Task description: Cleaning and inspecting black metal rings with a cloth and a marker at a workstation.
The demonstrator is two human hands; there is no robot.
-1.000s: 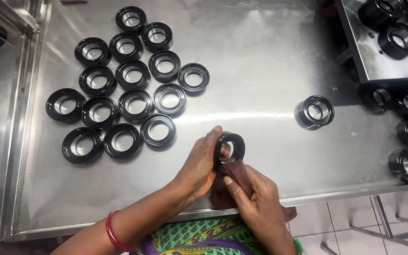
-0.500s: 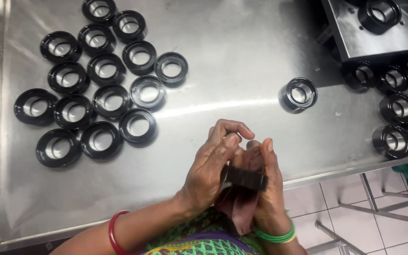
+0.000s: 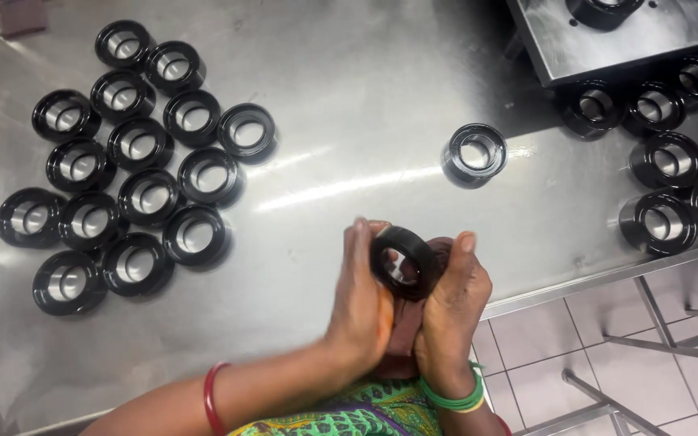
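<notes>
The left hand [image 3: 361,311] and the right hand [image 3: 450,319] are gripping one black ring [image 3: 404,262] between them, fingers closed on its sides, above the near edge of the steel table [image 3: 349,97]. A dark cloth [image 3: 401,343] is sitting between the palms, below the ring. A cluster of rings [image 3: 127,161] is lying far left of the held ring; a single ring [image 3: 474,153] is standing beyond it to the right.

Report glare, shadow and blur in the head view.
Head view: a bright glare streak crosses the steel table; the raised metal block shades the rings beneath it; the black ring held by left hand and right hand is sharp.
</notes>
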